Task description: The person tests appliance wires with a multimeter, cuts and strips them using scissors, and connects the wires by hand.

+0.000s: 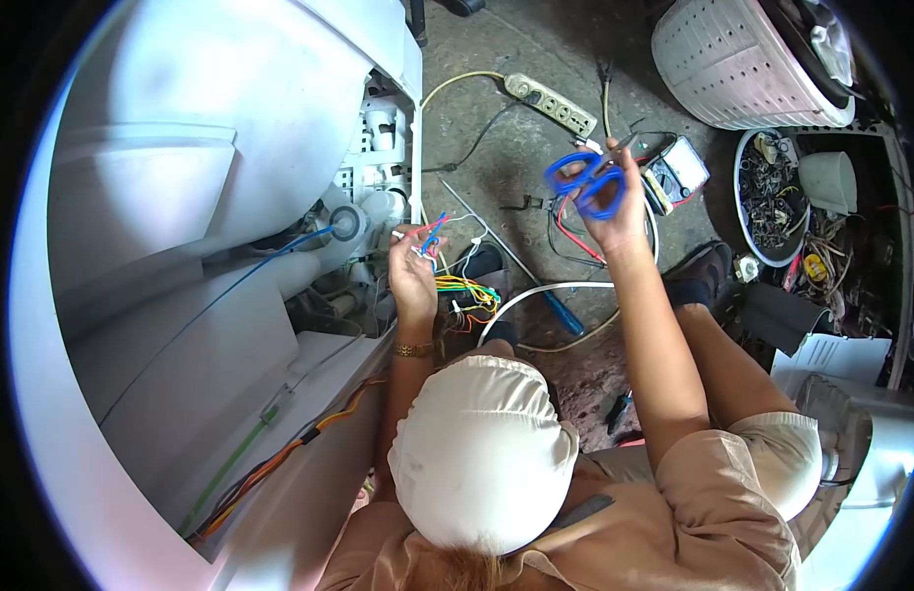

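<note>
My left hand (415,274) is closed around the ends of several thin wires (435,234), among them red, blue and white ones. It is beside the open side of a white appliance (280,148). Raised over the floor on the other side, my right hand (618,202) grips a pair of scissors (603,193). Their blue handle loops show at the left of the fingers, slightly blurred; the blades are partly hidden by the hand. Below my left hand hangs a bundle of yellow, green and orange wires (467,288).
A power strip (551,104) and a multimeter (680,169) lie on the concrete floor. Near my feet is a blue-handled tool (563,313). A perforated white tub (718,64) and a bucket of small parts (741,212) stand at the right. Cables cross the floor.
</note>
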`<state>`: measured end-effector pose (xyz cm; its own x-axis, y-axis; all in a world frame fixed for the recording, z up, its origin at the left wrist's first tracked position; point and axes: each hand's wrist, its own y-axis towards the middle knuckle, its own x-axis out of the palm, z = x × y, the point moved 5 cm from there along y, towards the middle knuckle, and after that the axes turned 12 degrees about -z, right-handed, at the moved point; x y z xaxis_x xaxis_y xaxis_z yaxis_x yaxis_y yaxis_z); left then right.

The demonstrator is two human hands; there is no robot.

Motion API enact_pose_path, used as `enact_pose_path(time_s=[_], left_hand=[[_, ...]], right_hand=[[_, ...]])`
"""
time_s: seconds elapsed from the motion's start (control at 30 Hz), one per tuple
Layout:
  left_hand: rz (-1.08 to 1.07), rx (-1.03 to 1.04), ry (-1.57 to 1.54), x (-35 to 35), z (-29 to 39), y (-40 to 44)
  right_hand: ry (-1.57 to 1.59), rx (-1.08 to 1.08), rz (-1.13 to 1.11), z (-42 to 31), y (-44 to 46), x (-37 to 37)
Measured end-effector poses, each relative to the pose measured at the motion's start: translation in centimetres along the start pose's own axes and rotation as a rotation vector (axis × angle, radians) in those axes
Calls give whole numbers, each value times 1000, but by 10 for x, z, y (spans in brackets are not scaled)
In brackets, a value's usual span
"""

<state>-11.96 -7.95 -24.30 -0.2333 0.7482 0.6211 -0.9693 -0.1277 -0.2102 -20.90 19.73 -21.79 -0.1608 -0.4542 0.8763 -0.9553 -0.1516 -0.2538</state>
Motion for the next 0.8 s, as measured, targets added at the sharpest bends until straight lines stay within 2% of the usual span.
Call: enact_pose_path(time_s=[0.07,0.1,0.2,0.23,0.27,0.3,0.33,0.37,0.4,0.47,0.53,0.67,0.8], left_hand=[[32,-15,82,4,4,0],[50,-23,121,9,6,0],[-15,-8,164,24,9,-2],[-32,-7,306,26,9,-2],[-49,-5,448,28,8,-2],[-64,-2,591,30,8,-2],[-62,1,593,30,7,-3],[-60,5,596,34,6,-3],[-58,9,598,38,5,-4],[-106,39,577,31,-6,-5],[-136,49,641,37,-4,-8],[-170,29,643,31,-13,-13],[-180,-25,538,19,-20,-19]], right_hand=[[413,-42,7,-4,7,-2],[632,123,-206,-3,10,11],[497,70,-183,0,4,30],[441,207,-131,7,3,29],[179,126,7,9,1,27],[35,180,-40,14,-1,23],[-108,236,-87,22,-4,15],[-165,356,-111,34,-9,18],[-263,602,-250,47,-19,24],[-326,841,-200,81,-38,27],[-199,890,-165,115,-43,19],[23,727,33,114,-18,42],[-34,768,9,113,23,34]])
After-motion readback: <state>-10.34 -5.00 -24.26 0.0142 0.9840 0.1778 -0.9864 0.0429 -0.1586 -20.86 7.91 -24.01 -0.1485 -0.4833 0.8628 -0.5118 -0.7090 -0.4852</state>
